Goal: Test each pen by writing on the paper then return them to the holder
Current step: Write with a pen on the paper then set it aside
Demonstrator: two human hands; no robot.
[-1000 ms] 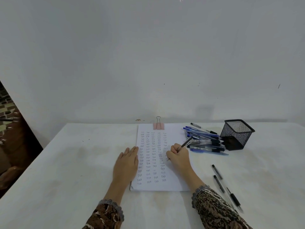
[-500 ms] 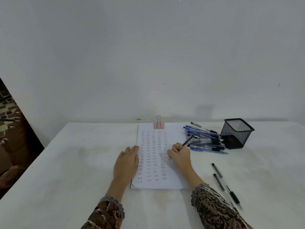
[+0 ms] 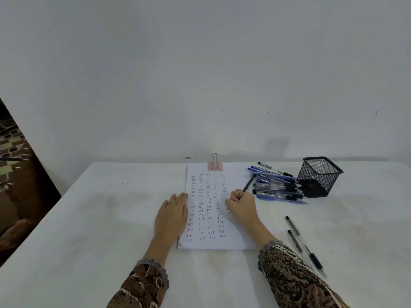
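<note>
A white sheet of paper [image 3: 209, 241], covered in columns of small handwritten words, lies in the middle of the table under a pink binder clip [image 3: 214, 166]. My right hand [image 3: 241, 206] grips a dark pen [image 3: 249, 184] with its tip down on the paper's right column. My left hand [image 3: 173, 213] lies flat, fingers straight, pressing the paper's left edge. A black mesh holder [image 3: 318, 176] stands at the right, with nothing showing above its rim. A heap of several blue and clear pens [image 3: 278, 187] lies between the holder and the paper.
Three black pens [image 3: 295, 236] lie loose on the white table [image 3: 100, 218] to the right of my right forearm. A bare white wall rises directly behind the table. At the far left the table edge drops off to a dark patterned area.
My right hand with the pen has shifted slightly along the right column as it writes. My left hand has stayed on the paper's edge.
</note>
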